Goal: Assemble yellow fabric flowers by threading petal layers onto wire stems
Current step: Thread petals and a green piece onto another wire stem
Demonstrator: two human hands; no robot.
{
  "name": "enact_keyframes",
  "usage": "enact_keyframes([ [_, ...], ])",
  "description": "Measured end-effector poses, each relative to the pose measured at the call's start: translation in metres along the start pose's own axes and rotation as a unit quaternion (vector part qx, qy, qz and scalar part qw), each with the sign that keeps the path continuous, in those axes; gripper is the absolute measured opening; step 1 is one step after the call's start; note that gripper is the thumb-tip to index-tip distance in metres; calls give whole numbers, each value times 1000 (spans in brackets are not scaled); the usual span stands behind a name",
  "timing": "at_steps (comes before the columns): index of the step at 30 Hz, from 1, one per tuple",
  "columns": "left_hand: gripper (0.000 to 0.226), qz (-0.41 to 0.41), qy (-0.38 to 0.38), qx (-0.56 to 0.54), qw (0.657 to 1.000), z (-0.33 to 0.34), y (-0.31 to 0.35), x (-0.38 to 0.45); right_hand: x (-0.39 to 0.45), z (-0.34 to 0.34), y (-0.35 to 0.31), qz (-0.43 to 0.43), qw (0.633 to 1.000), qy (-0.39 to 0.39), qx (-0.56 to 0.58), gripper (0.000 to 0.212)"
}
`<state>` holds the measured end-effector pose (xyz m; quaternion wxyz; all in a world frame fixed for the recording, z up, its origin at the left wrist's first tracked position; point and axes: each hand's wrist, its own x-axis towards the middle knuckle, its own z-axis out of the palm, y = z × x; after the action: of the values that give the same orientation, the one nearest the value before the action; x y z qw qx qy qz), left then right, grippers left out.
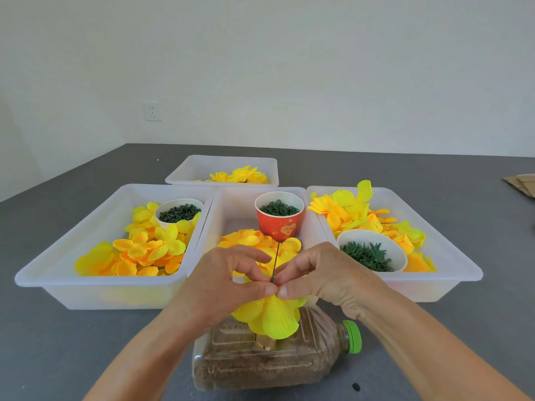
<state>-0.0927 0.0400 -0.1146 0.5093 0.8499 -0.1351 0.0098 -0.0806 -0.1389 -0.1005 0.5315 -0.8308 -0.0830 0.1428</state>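
Sitting at the left of the grey bench [58,342], a white tray [86,287] holds loose yellow petals [139,253]. Just above a plastic bottle [260,363] lying on its side, the left hand [223,282] and right hand [321,276] meet, thumbs and fingertips pinching a yellow flower [272,316] where the green wire stem [275,263] rises from it. Behind stands a red cup [279,217]; rightward, another tray [451,270].
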Motion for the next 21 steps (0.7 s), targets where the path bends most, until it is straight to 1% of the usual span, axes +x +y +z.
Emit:
enact_keyframes([
  [3, 16, -5, -21, 2, 1000, -3, 2, 4, 1, -2, 0, 4, 1000, -10, 6, 15],
  [5, 16, -7, -39, 6, 999, -6, 4, 8, 1, -6, 0, -5, 999, -32, 7, 12],
  [6, 16, -6, -48, 12, 999, -7, 4, 9, 3, -10, 0, -16, 999, -30, 13, 9],
  [7, 14, -4, -58, 20, 998, -8, 5, 11, 6, -15, 0, -27, 999, -7, 26, 6],
  [8, 13, -1, -65, 26, 998, -9, 6, 12, 11, -23, 0, -43, 997, 44, 39, 7],
  [9, 12, 1, -71, 29, 997, -9, 6, 13, 18, -33, 2, -60, 990, 119, 45, 13],
  [10, 11, 3, -75, 30, 997, -10, 6, 14, 27, -45, 5, -76, 975, 205, 40, 18],
  [11, 11, 5, -78, 29, 996, -10, 6, 15, 37, -58, 7, -81, 954, 289, 26, 19],
  [12, 11, 6, -81, 29, 996, -10, 6, 16, 48, -72, 12, -74, 930, 360, 4, 13],
  [13, 12, 7, -83, 29, 996, -10, 5, 16, 59, -86, 17, -51, 909, 412, -24, 4],
  [14, 13, 10, -86, 28, 996, -10, 5, 17, 70, -99, 22, -17, 893, 447, -59, 16],
  [16, 17, 13, -93, 27, 995, -11, 5, 18, 89, -122, 38, 59, 880, 458, -115, 44],
  [18, 19, 15, -98, 24, 995, -11, 5, 20, 105, -136, 50, 114, 879, 440, -146, 58],
  [19, 18, 15, -101, 22, 995, -11, 4, 19, 111, -138, 57, 130, 880, 431, -150, 59],
  [21, 17, 17, -102, 19, 994, -12, 5, 20, 121, -140, 66, 127, 884, 420, -158, 47],
])
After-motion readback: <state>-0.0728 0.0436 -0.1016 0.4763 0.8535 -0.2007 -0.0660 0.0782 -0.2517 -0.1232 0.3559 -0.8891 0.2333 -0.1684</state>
